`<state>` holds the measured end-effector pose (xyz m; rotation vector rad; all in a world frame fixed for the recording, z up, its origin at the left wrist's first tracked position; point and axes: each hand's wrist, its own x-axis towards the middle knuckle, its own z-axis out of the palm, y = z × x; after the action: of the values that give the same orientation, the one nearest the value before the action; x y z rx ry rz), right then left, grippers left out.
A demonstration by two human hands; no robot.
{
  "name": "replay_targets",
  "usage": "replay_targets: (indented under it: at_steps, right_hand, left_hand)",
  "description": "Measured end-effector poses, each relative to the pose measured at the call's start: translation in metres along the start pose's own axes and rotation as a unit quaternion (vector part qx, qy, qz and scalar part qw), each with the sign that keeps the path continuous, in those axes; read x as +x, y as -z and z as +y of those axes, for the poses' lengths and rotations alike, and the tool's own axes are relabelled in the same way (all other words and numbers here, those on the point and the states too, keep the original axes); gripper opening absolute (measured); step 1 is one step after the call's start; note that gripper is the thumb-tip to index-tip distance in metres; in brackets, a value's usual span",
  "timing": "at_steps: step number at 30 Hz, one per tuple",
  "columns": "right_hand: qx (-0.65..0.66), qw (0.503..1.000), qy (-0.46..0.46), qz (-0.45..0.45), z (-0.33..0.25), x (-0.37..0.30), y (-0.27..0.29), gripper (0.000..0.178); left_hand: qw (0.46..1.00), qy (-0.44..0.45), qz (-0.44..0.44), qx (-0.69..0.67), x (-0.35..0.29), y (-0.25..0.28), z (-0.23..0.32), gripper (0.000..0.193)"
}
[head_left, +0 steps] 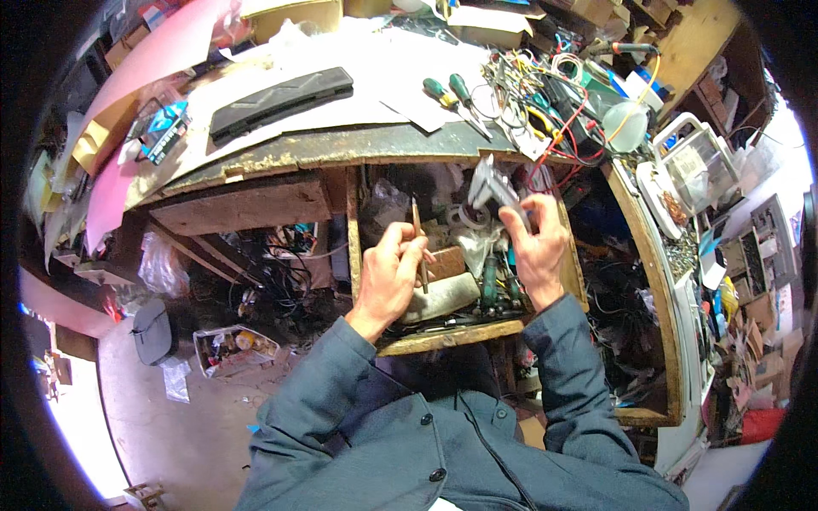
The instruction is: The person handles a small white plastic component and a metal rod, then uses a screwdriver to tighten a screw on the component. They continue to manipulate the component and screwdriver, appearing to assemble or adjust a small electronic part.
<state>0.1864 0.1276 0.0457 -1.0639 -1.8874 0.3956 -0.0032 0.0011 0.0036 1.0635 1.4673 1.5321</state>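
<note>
My left hand (388,279) is closed around a thin brown pencil-like rod (417,215), held almost upright above the open wooden drawer (452,338). To its right, my right hand (541,253) grips a grey metal caliper (492,184), whose jaws point up and left, away from me. Both hands are over the drawer. Inside it lie a pale cylindrical roll (443,299), a brown block (449,260), a ring-shaped roll (469,216), crumpled clear plastic and green-handled tools (489,281). My fingers hide part of the rod and the caliper.
On the workbench beyond rest a long black case (281,102), two green-handled screwdrivers (445,95) and a tangle of test leads (562,111). A second wooden frame (673,358) stands at right with clutter inside. A box of odds and ends (239,349) sits on the floor at left.
</note>
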Motion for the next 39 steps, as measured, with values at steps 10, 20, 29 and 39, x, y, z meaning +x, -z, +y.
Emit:
replay_targets:
  at_steps: [10,20,29,39]
  right_hand:
    - [-0.033,0.987,0.082,-0.135,-0.025,0.131,-0.024,0.042]
    - [-0.222,0.928,0.249,-0.166,-0.045,0.150,-0.057,0.031]
    - [-0.261,0.905,0.300,-0.152,-0.038,0.140,-0.051,0.021]
    - [-0.139,0.924,0.356,0.004,-0.034,0.095,0.006,0.027]
  left_hand:
    - [1.000,0.003,-0.014,0.002,0.006,0.002,-0.006,0.015]
    - [1.000,0.006,-0.016,0.008,0.008,0.001,-0.010,0.014]
    - [1.000,-0.001,-0.019,-0.009,0.008,0.001,-0.009,0.016]
    - [1.000,-0.012,-0.019,-0.007,0.006,0.004,-0.008,0.014]
